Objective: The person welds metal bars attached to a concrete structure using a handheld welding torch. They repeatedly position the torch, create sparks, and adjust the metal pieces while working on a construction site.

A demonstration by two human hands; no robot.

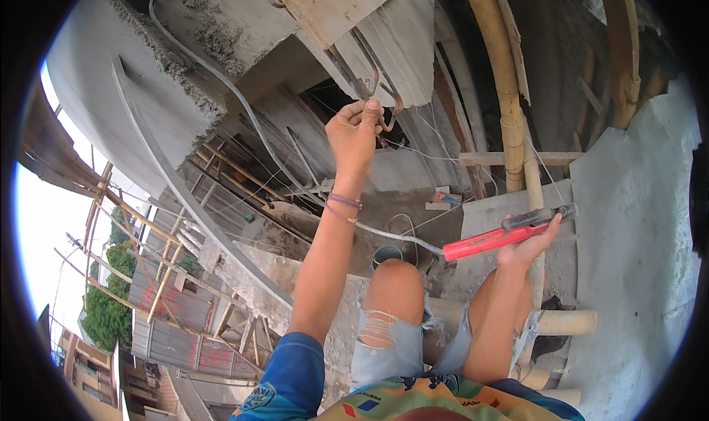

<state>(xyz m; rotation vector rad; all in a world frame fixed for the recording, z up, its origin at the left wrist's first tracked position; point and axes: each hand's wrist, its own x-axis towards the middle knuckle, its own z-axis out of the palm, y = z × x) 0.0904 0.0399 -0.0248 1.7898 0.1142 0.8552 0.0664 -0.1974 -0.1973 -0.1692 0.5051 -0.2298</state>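
Observation:
My left hand [353, 133] reaches up and forward, its thumb and curled fingers closed at the lower end of a bent steel bar [369, 57]. A hooked bar end [397, 100] hangs just right of those fingers. Both bars stick out beneath a concrete beam [402, 52]. Off to the right, above my knee, my right hand [526, 250] is wrapped around a long tool with a bright red handle [484, 244] and a dark grey part [535, 218]. The red end points left; its exact kind is unclear. Thin wire runs near both hands.
A grey hose [244, 103] snakes from the upper left toward the red handle's end. A long metal strip [177, 185] slants on the left. Bamboo poles [506, 89] and a metal sheet [635, 251] stand at right. Below are a bucket [387, 254] and a rough concrete ledge.

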